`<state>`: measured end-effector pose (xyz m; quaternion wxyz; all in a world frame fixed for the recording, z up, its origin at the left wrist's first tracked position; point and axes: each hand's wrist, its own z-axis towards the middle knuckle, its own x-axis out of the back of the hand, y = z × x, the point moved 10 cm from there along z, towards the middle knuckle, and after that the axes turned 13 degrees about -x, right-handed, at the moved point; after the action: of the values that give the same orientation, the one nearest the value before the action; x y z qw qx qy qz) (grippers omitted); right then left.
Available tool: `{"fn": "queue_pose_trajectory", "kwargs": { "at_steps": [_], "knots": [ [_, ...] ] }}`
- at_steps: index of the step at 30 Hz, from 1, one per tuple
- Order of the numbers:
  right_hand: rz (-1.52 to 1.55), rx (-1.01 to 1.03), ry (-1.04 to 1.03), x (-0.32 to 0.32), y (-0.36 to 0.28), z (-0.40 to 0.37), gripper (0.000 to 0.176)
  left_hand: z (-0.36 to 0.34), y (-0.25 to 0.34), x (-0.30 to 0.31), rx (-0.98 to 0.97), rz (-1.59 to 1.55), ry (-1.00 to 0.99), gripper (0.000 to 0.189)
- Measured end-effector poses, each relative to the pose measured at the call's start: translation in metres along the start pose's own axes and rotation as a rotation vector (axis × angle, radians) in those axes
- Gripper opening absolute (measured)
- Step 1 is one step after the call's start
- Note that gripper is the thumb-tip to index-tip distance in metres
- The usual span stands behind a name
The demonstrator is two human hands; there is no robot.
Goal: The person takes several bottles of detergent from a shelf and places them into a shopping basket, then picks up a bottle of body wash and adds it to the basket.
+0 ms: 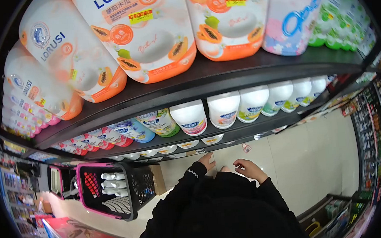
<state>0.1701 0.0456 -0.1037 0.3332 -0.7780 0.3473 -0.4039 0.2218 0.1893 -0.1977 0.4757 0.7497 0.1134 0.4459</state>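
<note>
Both of my hands hang low in front of my black clothing, over the pale tiled floor. My left hand (207,161) is just below the lower shelf's edge, fingers loosely apart, holding nothing that shows. To its right, my right hand (249,169) is empty, with its fingers bent and apart. Above them, a black shelf (162,91) bears large LORUSI bottles (150,38) with orange bases and yellow price tags. On the shelf below stand white bottles (188,118) and a blue bottle (134,129).
A black basket with a pink rim (80,187) stands at the lower left, holding white packs (114,184) and something red. A cardboard box (158,179) is beside it. A red surface (88,234) lies at the bottom left. More stocked shelves (368,138) run along the right.
</note>
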Motion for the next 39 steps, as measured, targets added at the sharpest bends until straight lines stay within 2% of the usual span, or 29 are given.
{"fn": "queue_pose_trajectory", "kwargs": {
  "at_steps": [5,9,10,11,12,13,15,17,19,20,21,23,25,26,39],
  "knots": [
    [-0.003,-0.021,-0.089,0.008,0.033,0.053,0.027,0.023,-0.051,-0.003,0.042,0.067,0.253,0.063],
    [-0.063,-0.045,-0.031,0.014,0.062,0.109,0.037,0.034,-0.044,0.02,0.167,-0.026,0.327,0.066],
    [-0.017,-0.177,-0.076,0.013,0.077,0.122,0.043,0.037,-0.045,0.024,0.233,0.002,0.291,0.066],
    [-0.022,-0.171,-0.081,0.011,0.079,0.133,0.043,0.038,-0.046,0.026,0.299,0.03,0.253,0.067],
    [-0.048,-0.162,-0.037,0.014,0.076,0.143,0.044,0.04,-0.029,0.041,0.208,0.02,0.376,0.062],
    [-0.073,-0.154,0.01,0.019,0.075,0.151,0.046,0.045,-0.035,0.04,0.208,0.02,0.383,0.062],
    [-0.153,-0.147,0.012,0.017,0.068,0.16,0.046,0.057,-0.046,0.033,0.27,0.169,0.241,0.056],
    [-0.31,-0.139,0.017,0.019,0.057,0.167,0.05,0.064,-0.045,0.036,0.193,0.049,0.304,0.054],
    [-0.391,-0.106,0.079,0.014,0.067,0.179,0.051,0.07,-0.056,0.034,0.254,0.097,0.277,0.053],
    [-0.463,-0.142,0.032,0.008,0.072,0.184,0.05,0.073,-0.061,0.023,0.369,0.164,0.105,0.05],
    [-0.534,-0.178,-0.014,0.001,0.076,0.189,0.048,0.076,-0.065,0.024,0.368,0.166,0.115,0.05],
    [-0.497,-0.195,0.006,0.0,0.077,0.197,0.041,0.092,-0.057,0.003,0.164,0.341,-0.167,0.05],
    [-0.409,0.138,0.157,-0.005,0.067,0.214,0.035,0.092,-0.048,0.021,0.16,0.347,-0.145,0.05],
    [-0.501,0.207,0.168,-0.013,0.077,0.221,0.033,0.094,-0.046,0.026,0.161,0.345,-0.137,0.051],
    [-0.448,0.198,0.092,-0.006,0.053,0.252,0.035,0.115,-0.038,0.07,0.18,0.328,-0.056,0.052]
  ]
}}
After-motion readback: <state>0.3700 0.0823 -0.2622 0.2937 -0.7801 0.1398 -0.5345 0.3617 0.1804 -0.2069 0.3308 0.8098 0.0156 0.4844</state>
